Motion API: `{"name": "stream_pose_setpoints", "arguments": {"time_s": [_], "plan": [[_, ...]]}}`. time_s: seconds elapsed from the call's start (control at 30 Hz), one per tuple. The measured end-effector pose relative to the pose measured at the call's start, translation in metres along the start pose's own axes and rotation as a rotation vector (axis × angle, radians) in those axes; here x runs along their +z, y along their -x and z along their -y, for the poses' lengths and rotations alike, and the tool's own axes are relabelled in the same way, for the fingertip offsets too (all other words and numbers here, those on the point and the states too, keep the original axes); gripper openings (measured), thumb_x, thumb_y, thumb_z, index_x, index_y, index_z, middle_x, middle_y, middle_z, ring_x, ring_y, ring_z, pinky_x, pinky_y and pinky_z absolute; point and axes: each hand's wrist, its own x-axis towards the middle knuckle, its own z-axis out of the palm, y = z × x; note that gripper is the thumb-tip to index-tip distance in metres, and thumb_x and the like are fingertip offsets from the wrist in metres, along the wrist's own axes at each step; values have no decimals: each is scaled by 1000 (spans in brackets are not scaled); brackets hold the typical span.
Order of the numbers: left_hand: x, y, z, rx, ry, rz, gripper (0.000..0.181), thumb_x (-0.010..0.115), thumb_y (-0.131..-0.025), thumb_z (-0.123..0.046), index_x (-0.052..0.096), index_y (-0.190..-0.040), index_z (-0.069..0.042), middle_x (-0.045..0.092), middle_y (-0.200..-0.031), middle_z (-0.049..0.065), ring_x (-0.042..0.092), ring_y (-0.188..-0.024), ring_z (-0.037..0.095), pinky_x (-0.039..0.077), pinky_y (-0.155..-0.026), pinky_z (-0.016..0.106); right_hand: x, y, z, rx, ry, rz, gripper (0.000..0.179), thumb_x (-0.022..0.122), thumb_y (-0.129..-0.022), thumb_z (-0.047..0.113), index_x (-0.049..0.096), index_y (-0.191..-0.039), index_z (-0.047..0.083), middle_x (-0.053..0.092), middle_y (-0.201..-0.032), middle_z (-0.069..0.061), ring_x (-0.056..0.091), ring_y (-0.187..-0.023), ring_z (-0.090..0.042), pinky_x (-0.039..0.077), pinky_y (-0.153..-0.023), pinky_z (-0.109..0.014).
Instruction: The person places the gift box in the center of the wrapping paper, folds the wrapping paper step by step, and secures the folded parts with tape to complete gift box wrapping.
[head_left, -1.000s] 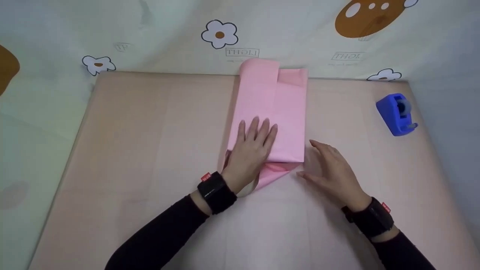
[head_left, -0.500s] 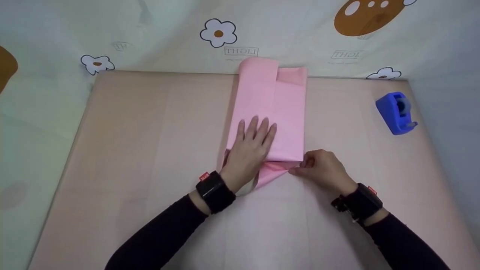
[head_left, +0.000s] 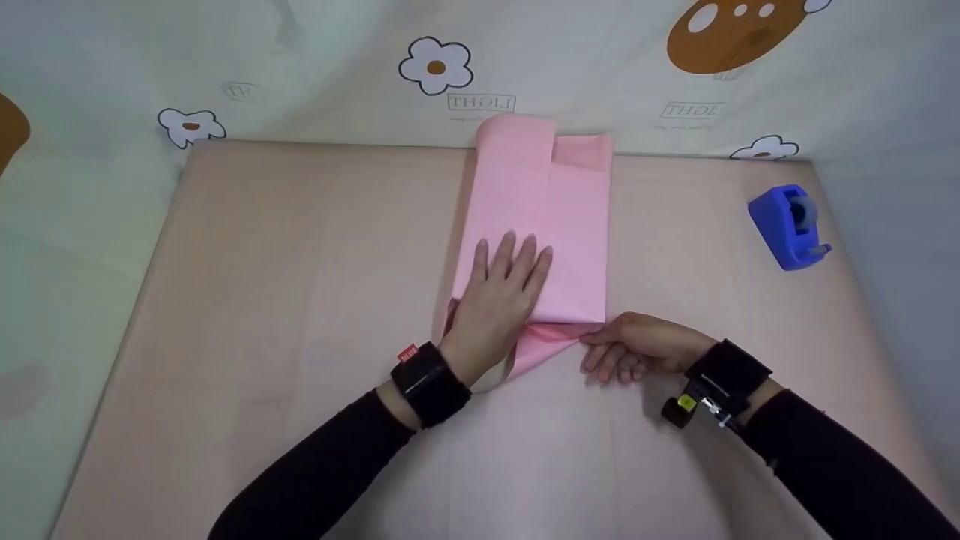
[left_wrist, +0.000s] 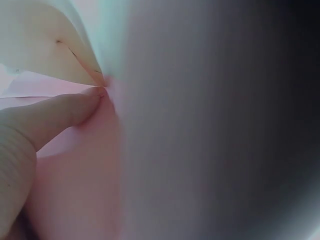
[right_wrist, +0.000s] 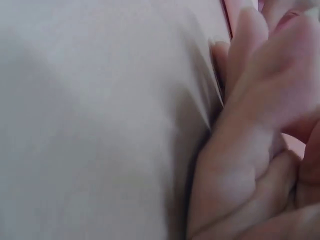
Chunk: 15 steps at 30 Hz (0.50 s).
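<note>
Pink package [head_left: 538,214] lies beneath the straight-fingered left grip [head_left: 493,309]; right grip [head_left: 637,345] at its corner, whether pinching unclear.

Extends both arms [head_left: 322,457] from lower left and lower right. Lays the left hand [head_left: 495,307] palm down mid-frame, fingers straight, tips upward. Holds the right hand [head_left: 637,341] right of centre, one digit pointing left, others loosely bent.
</note>
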Motion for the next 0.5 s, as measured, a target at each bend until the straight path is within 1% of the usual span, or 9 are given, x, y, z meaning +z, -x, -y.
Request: {"name": "stream_pose_setpoints", "arguments": {"time_s": [0.07,0.2,0.27,0.3,0.33,0.37,0.4,0.43,0.5], "plan": [[0,0,1,0,4,7,75,68,-90,-16,36,-157,-9,43,-159,14,42,-146,36,35,-119,57,-1,0,2,11,-6,17,41,55,-102,34,76,-100,-1,75,-71,0,60,-50,-3,43,-44,-14],[0,0,2,-2,5,14,74,67,-91,-14,35,-157,-9,42,-160,14,42,-147,36,35,-120,57,-1,-1,3,32,22,26,38,59,-100,32,75,-97,-2,74,-70,-1,61,-50,-3,45,-44,-14],[1,0,2,-4,3,15,74,67,-91,-14,34,-157,-9,42,-160,14,41,-147,36,35,-120,57,0,0,2,7,49,16,37,61,-99,32,75,-93,-2,73,-69,-1,60,-49,-3,45,-44,-15],[1,0,2,-4,2,15,73,66,-91,-14,34,-157,-9,42,-160,14,41,-147,36,35,-120,57,1,1,0,-27,71,13,37,61,-99,32,75,-92,-2,73,-68,-1,60,-48,-3,44,-43,-15],[1,0,2,-3,0,14,73,66,-92,-13,34,-157,-9,42,-160,14,41,-147,36,35,-120,57,3,3,-2,-79,108,-1,37,62,-99,32,75,-90,-2,71,-66,0,59,-48,-4,44,-43,-15],[1,1,2,-2,-1,11,72,65,-92,-13,35,-157,-9,42,-159,14,42,-147,36,35,-120,57,6,5,-5,-156,171,-28,36,63,-99,31,75,-87,0,69,-65,2,57,-48,-3,44,-44,-15],[1,1,1,0,-1,7,72,65,-92,-12,35,-157,-9,42,-159,14,42,-147,36,35,-119,57,9,8,-8,-254,254,-63,32,65,-98,29,76,-85,2,67,-65,4,55,-50,-1,43,-46,-15],[1,1,1,3,-1,2,72,65,-92,-12,35,-157,-9,43,-159,14,42,-146,36,36,-119,57,13,12,-11,-358,355,-111,28,66,-97,28,76,-87,5,66,-66,6,54,-52,-1,43,-48,-15],[0,0,1,8,-7,-11,69,64,-93,-11,36,-157,-9,44,-158,14,43,-146,36,37,-119,57,20,22,-18,-544,580,-230,17,70,-95,24,78,-99,9,59,-65,10,49,-54,1,43,-51,-16]]}}
